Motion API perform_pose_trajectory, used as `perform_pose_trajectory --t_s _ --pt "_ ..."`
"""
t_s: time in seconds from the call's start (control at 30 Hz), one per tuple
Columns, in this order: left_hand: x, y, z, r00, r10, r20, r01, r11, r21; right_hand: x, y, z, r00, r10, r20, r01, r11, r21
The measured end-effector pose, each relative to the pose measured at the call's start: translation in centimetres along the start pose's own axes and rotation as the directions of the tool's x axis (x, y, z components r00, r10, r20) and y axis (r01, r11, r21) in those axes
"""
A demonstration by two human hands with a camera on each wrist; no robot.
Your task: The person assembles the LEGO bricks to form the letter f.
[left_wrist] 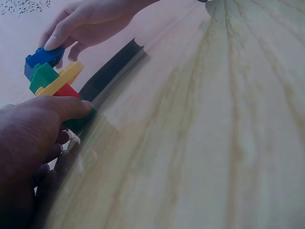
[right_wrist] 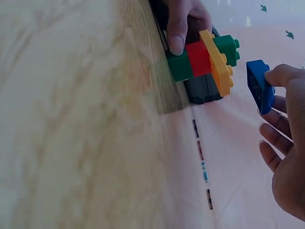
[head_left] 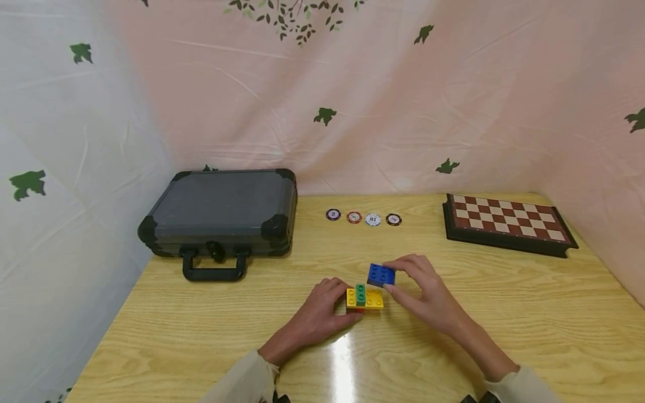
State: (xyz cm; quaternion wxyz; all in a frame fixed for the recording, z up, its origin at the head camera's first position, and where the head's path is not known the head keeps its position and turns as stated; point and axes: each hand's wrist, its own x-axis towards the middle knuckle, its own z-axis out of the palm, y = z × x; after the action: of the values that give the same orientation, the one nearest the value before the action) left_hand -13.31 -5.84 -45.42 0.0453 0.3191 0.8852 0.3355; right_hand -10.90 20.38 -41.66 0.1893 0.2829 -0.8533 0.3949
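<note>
My left hand (head_left: 318, 313) grips the lower part of a small brick stack standing on the table. From the bottom it has a green brick (right_wrist: 180, 66), a red brick (right_wrist: 198, 58), a flat yellow plate (head_left: 374, 299) and a narrow green brick (head_left: 360, 294) on top. Between thumb and fingertips, my right hand (head_left: 432, 296) pinches a blue brick (head_left: 381, 275), studs up. The right wrist view shows the blue brick apart from the stack, a little higher than the top green brick. Its hollow underside partly shows there.
A grey case (head_left: 221, 207) with a black handle lies at the back left of the wooden table (head_left: 191, 347). Several poker chips (head_left: 354, 217) lie in a row at the back. At the right is a folded chessboard box (head_left: 506, 224). Printed cloth hangs behind.
</note>
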Motion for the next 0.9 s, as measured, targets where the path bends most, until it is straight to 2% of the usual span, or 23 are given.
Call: perform_pose_trajectory --t_s 0.4,0.9 --pt "-0.08 -0.11 -0.01 1.0 0.022 -0.014 -0.022 1.0 0.001 0.0 -0.64 0.52 0.998 -0.005 0.058 0.003 0.999 0.033" --pt "-0.1 -0.09 -0.01 0.999 0.034 -0.019 -0.034 0.999 0.007 -0.02 -0.74 0.73 0.995 -0.058 0.084 0.054 0.998 0.042"
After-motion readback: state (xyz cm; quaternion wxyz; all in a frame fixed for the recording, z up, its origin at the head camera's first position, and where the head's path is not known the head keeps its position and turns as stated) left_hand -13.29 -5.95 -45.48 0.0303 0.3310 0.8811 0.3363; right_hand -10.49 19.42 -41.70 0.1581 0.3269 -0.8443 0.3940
